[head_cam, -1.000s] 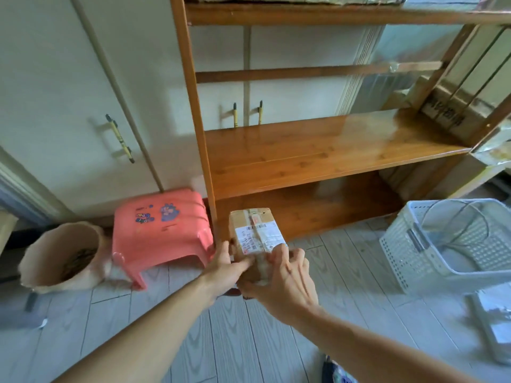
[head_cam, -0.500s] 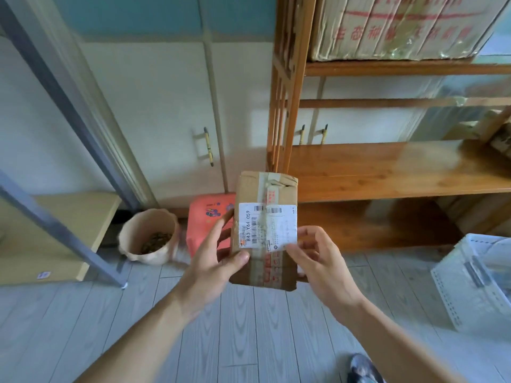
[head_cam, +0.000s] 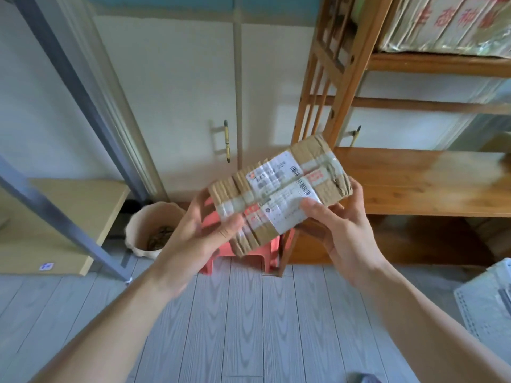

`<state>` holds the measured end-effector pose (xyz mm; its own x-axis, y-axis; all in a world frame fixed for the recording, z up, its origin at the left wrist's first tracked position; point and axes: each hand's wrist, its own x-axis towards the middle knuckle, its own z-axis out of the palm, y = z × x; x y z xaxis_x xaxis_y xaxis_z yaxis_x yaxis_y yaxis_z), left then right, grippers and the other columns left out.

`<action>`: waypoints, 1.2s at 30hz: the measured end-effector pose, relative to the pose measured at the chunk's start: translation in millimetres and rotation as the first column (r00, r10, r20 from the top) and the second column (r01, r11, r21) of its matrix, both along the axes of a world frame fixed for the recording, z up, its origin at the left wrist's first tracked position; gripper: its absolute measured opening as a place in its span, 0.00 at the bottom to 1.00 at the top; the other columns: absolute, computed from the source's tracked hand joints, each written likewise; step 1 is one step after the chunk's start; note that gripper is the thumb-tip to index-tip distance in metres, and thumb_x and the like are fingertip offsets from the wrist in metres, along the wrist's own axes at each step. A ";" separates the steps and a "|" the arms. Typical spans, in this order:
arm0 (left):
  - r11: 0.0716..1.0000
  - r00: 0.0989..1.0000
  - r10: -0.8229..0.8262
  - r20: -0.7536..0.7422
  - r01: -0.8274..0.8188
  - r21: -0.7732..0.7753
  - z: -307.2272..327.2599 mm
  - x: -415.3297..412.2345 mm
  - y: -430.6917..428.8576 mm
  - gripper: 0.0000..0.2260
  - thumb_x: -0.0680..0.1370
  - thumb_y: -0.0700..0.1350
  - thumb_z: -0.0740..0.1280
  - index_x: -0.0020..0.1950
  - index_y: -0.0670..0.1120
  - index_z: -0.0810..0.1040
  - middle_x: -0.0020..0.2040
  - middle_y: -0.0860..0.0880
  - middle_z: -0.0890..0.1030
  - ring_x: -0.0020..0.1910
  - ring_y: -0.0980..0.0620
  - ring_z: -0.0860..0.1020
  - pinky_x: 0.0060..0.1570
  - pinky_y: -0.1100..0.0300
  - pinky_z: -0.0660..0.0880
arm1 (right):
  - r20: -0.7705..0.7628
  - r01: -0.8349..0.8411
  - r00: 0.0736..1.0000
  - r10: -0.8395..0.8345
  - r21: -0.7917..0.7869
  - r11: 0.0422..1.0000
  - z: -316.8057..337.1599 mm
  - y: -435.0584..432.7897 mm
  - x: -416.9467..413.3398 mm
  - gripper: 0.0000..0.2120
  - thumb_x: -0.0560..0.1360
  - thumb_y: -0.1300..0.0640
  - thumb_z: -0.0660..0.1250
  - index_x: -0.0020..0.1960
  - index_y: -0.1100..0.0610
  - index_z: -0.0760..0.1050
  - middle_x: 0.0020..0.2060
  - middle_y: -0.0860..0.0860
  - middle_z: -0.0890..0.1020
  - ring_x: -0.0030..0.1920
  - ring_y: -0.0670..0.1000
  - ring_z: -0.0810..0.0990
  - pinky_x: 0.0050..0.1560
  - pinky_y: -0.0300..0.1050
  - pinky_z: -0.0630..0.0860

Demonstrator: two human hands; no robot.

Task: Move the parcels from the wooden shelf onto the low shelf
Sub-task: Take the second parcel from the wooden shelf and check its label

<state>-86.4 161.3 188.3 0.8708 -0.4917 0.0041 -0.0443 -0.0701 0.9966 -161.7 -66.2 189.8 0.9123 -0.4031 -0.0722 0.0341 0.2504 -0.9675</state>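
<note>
A taped brown cardboard parcel [head_cam: 279,189] with a white shipping label is held in mid-air, tilted with its right end up. My left hand [head_cam: 199,233] grips its lower left end. My right hand [head_cam: 340,230] holds its lower right side, thumb on the label. The wooden shelf [head_cam: 420,183] stands to the right, behind the parcel, its middle board bare. The low shelf [head_cam: 69,217], light wood with a grey metal frame [head_cam: 55,208], is at the far left.
A pink plastic stool [head_cam: 249,250] sits on the floor under the parcel. A beige bin [head_cam: 149,228] stands beside it. A large wrapped carton [head_cam: 448,23] fills the wooden shelf's top level. A white basket [head_cam: 486,302] is at the right edge.
Both hands have raised the parcel from near the floor and turned it from upright to a slanted, lengthwise hold. The view has swung left, bringing the low shelf into sight.
</note>
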 end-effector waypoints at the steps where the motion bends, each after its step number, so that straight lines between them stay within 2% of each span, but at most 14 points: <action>1: 1.000 1.000 -0.002 0.018 0.002 -0.002 -0.2 0.1 1.2 0.28 0.74 0.45 0.72 0.74 0.48 0.70 0.59 0.56 0.86 0.61 0.52 0.84 0.50 0.54 0.85 | 0.003 0.007 1.000 -0.007 0.035 0.999 -0.2 2.7 2.4 0.25 0.74 0.62 0.75 0.64 0.47 0.67 0.58 0.60 0.85 0.59 0.59 0.86 0.56 0.62 0.83; 3: 0.997 0.993 0.071 0.099 -0.072 0.003 0.6 0.0 4.0 0.26 0.75 0.41 0.71 0.73 0.45 0.71 0.54 0.60 0.87 0.55 0.62 0.85 0.50 0.66 0.83 | 0.001 0.020 1.000 -0.020 0.019 1.000 -0.4 6.5 6.0 0.16 0.77 0.63 0.71 0.59 0.52 0.68 0.54 0.58 0.86 0.53 0.56 0.88 0.57 0.60 0.82; 5: 0.997 0.987 0.083 0.139 -0.083 -0.008 1.6 1.6 9.1 0.26 0.78 0.38 0.70 0.75 0.46 0.70 0.56 0.58 0.87 0.56 0.63 0.84 0.51 0.71 0.80 | 0.014 0.060 0.998 -0.059 -0.081 0.995 0.7 8.0 7.7 0.11 0.78 0.63 0.71 0.54 0.56 0.69 0.49 0.57 0.88 0.47 0.53 0.88 0.55 0.57 0.82; 8: 0.997 0.995 0.065 0.076 -0.062 -0.035 1.6 6.3 21.6 0.26 0.79 0.42 0.68 0.76 0.51 0.69 0.62 0.54 0.85 0.62 0.58 0.83 0.63 0.60 0.78 | 0.058 0.063 0.997 -0.053 -0.204 0.977 2.0 9.1 8.2 0.10 0.77 0.64 0.71 0.50 0.58 0.70 0.51 0.59 0.88 0.51 0.57 0.88 0.49 0.47 0.85; 10: 0.993 0.992 0.114 0.051 -0.112 -0.039 1.7 8.2 28.7 0.22 0.78 0.49 0.67 0.72 0.54 0.73 0.61 0.54 0.86 0.61 0.56 0.83 0.64 0.54 0.77 | 0.072 0.016 0.997 0.003 -0.269 0.963 1.4 9.3 7.4 0.08 0.78 0.62 0.70 0.54 0.57 0.73 0.55 0.57 0.87 0.56 0.58 0.87 0.50 0.46 0.85; 12: 0.980 0.977 0.197 0.085 -0.198 0.006 1.3 10.3 36.0 0.16 0.79 0.57 0.65 0.67 0.57 0.78 0.56 0.50 0.87 0.56 0.51 0.86 0.58 0.50 0.80 | 0.049 -0.065 0.995 0.091 -0.391 0.918 2.0 10.7 6.5 0.16 0.77 0.55 0.67 0.64 0.52 0.73 0.58 0.51 0.85 0.57 0.56 0.85 0.51 0.48 0.85; 14: 0.972 0.971 0.234 0.041 -0.235 0.023 4.2 12.8 44.0 0.17 0.80 0.63 0.62 0.60 0.56 0.82 0.48 0.43 0.88 0.44 0.44 0.87 0.43 0.47 0.83 | 0.019 -0.125 0.989 0.150 -0.450 0.884 3.7 13.4 5.9 0.23 0.77 0.49 0.64 0.72 0.48 0.70 0.60 0.45 0.85 0.56 0.49 0.85 0.47 0.45 0.84; 17: 0.985 0.985 0.168 -0.048 -0.169 -0.029 7.8 18.3 54.4 0.26 0.76 0.65 0.60 0.56 0.47 0.85 0.37 0.36 0.80 0.30 0.43 0.75 0.33 0.50 0.72 | -0.021 -0.115 0.993 0.118 -0.446 0.887 2.2 19.4 8.2 0.26 0.78 0.40 0.58 0.73 0.48 0.72 0.56 0.46 0.87 0.44 0.45 0.86 0.32 0.41 0.79; 19: 0.985 0.984 0.171 -0.051 -0.172 -0.016 9.6 21.9 59.1 0.29 0.74 0.66 0.60 0.54 0.43 0.86 0.34 0.38 0.78 0.29 0.45 0.72 0.32 0.52 0.69 | -0.065 -0.122 0.992 0.104 -0.432 0.893 -1.3 23.2 10.3 0.28 0.77 0.34 0.57 0.69 0.49 0.73 0.51 0.48 0.87 0.40 0.45 0.84 0.31 0.40 0.77; 23: 0.984 0.981 0.181 -0.065 -0.180 0.010 5.9 27.6 63.5 0.33 0.73 0.72 0.58 0.53 0.45 0.86 0.34 0.37 0.81 0.29 0.43 0.76 0.26 0.60 0.69 | -0.098 -0.144 0.989 0.113 -0.427 0.893 -3.8 28.7 15.1 0.37 0.71 0.23 0.56 0.65 0.49 0.76 0.47 0.42 0.84 0.43 0.42 0.80 0.44 0.41 0.74; 26: 0.977 0.977 0.208 -0.041 -0.205 0.061 6.4 28.8 64.3 0.38 0.68 0.79 0.58 0.50 0.47 0.87 0.35 0.42 0.81 0.32 0.48 0.76 0.27 0.59 0.70 | -0.065 -0.121 0.992 0.104 -0.394 0.911 -1.5 30.7 18.7 0.29 0.76 0.30 0.55 0.61 0.52 0.76 0.39 0.44 0.81 0.33 0.42 0.78 0.34 0.43 0.75; 29: 0.972 0.972 0.227 -0.057 -0.223 0.077 4.8 30.8 66.0 0.40 0.65 0.81 0.58 0.52 0.49 0.87 0.42 0.35 0.84 0.37 0.49 0.76 0.28 0.60 0.70 | -0.046 -0.105 0.994 0.094 -0.383 0.918 -0.5 33.7 21.0 0.28 0.76 0.34 0.55 0.60 0.55 0.75 0.36 0.46 0.80 0.30 0.42 0.77 0.27 0.40 0.74; 33: 0.969 0.966 0.244 -0.089 -0.241 0.053 3.1 32.3 69.8 0.36 0.68 0.78 0.60 0.51 0.49 0.88 0.40 0.37 0.83 0.38 0.48 0.76 0.32 0.58 0.72 | -0.077 -0.124 0.992 0.102 -0.405 0.906 -2.3 36.4 25.4 0.34 0.72 0.25 0.57 0.61 0.51 0.75 0.45 0.62 0.81 0.37 0.52 0.80 0.30 0.44 0.78; 36: 0.957 0.959 0.278 -0.055 -0.281 -0.076 -9.6 30.6 71.6 0.22 0.78 0.65 0.63 0.53 0.51 0.88 0.51 0.31 0.84 0.46 0.42 0.83 0.42 0.51 0.79 | -0.080 -0.148 0.989 0.125 -0.423 0.894 -5.7 34.8 27.6 0.24 0.73 0.30 0.64 0.61 0.42 0.76 0.55 0.53 0.85 0.54 0.56 0.85 0.50 0.58 0.84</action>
<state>-55.8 233.0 178.8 0.9736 -0.2281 -0.0060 0.0082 0.0088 0.9999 -134.1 -31.4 184.1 0.9603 -0.2770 0.0323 -0.0213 -0.1882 -0.9819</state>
